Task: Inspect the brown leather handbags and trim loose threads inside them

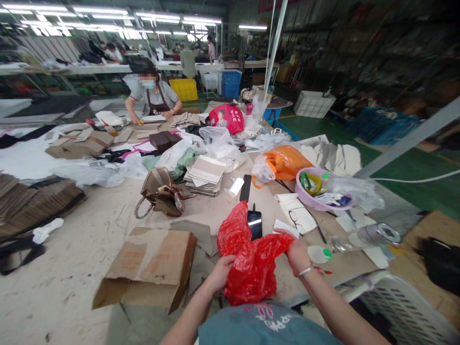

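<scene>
Two bare hands hold a crumpled, glossy red plastic bag [253, 270] at the near edge of a wide, pale brown worktable [89, 225], close in front of the person's body. The left hand [222, 270] is closed on the bag's near left side; the right hand [299, 256] grips its upper right edge, fingers partly hidden by the film. Holding it at opposite sides probably keeps the limp plastic spread between them; whether anything lies inside, I cannot tell.

Just beyond the bag, a dark phone with a shiny screen [255, 225] lies partly covered by it. An open brown cardboard box [151, 254] sits just left of the left forearm and seems to limit room there. To the right, a small white bottle with a green cap [319, 254] lies near the right wrist. Farther right, thin-framed eyeglasses [295, 221] rest on an open notebook, beside a lilac plastic basin [304, 197], likely gathering loose small things.
</scene>
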Demonstrator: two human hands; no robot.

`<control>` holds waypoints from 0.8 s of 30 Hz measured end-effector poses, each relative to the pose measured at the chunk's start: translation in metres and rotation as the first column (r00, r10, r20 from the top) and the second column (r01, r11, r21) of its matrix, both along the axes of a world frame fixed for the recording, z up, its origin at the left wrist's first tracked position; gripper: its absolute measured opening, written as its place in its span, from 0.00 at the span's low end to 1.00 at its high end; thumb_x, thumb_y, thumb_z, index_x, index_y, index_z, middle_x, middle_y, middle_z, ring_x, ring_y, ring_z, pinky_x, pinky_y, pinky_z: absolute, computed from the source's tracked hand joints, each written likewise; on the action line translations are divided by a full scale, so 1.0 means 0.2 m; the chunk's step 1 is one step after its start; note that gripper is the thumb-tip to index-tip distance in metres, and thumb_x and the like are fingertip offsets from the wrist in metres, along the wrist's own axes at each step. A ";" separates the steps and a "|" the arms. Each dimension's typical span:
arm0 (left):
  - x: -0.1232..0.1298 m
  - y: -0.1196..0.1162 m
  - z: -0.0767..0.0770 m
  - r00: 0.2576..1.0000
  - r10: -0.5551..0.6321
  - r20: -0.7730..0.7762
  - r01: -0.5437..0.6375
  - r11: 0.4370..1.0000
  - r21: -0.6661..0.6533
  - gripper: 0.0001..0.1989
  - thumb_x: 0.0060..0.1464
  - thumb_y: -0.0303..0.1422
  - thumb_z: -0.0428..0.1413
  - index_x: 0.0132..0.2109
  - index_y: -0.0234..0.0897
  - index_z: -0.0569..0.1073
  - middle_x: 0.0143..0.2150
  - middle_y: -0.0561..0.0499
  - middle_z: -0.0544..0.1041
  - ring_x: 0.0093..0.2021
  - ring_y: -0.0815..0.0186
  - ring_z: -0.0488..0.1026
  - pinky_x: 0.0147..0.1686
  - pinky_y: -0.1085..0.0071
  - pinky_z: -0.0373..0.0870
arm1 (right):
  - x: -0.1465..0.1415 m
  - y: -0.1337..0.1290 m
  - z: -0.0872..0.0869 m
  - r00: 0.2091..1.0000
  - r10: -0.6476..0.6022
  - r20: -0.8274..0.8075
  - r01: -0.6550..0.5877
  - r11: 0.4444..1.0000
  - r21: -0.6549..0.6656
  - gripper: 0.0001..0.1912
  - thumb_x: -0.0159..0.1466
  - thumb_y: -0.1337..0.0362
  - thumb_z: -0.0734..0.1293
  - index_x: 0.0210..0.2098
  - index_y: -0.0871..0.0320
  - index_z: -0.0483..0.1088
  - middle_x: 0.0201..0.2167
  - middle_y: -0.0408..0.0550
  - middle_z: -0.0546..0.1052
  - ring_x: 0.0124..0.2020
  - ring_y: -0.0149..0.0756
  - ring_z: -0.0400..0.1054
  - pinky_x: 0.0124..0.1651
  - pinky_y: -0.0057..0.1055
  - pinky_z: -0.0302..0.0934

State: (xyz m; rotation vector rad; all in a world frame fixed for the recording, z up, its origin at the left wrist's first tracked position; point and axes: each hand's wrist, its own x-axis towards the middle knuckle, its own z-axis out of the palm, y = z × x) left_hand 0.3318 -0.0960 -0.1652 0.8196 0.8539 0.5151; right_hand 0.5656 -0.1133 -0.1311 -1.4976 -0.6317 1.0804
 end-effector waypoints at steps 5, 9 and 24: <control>-0.03 -0.02 -0.05 0.963 0.270 -0.008 -0.270 0.961 -0.052 0.14 0.45 0.39 0.60 0.35 0.32 0.76 0.28 0.48 0.77 0.27 0.66 0.72 0.32 0.71 0.67 | 0.02 -0.02 -0.05 0.980 -0.185 -0.070 0.185 0.983 -0.009 0.18 0.50 0.58 0.70 0.40 0.55 0.71 0.38 0.45 0.75 0.34 0.34 0.69 0.32 0.27 0.64; -0.04 -0.01 -0.08 0.922 0.386 -0.016 -0.386 0.921 -0.059 0.13 0.40 0.34 0.64 0.33 0.31 0.75 0.29 0.46 0.78 0.28 0.65 0.72 0.32 0.70 0.69 | -0.06 -0.05 0.11 0.990 -0.018 0.142 0.002 0.993 0.118 0.15 0.58 0.56 0.67 0.43 0.54 0.70 0.36 0.46 0.73 0.35 0.34 0.68 0.37 0.30 0.66; -0.12 0.07 -0.13 0.747 0.665 -0.021 -0.603 0.663 -0.444 0.03 0.52 0.25 0.55 0.35 0.31 0.73 0.30 0.47 0.78 0.27 0.66 0.75 0.33 0.70 0.73 | -0.10 0.04 -0.03 0.744 0.305 0.594 -0.221 0.952 -0.212 0.17 0.61 0.55 0.61 0.43 0.56 0.70 0.38 0.49 0.78 0.39 0.43 0.72 0.44 0.36 0.64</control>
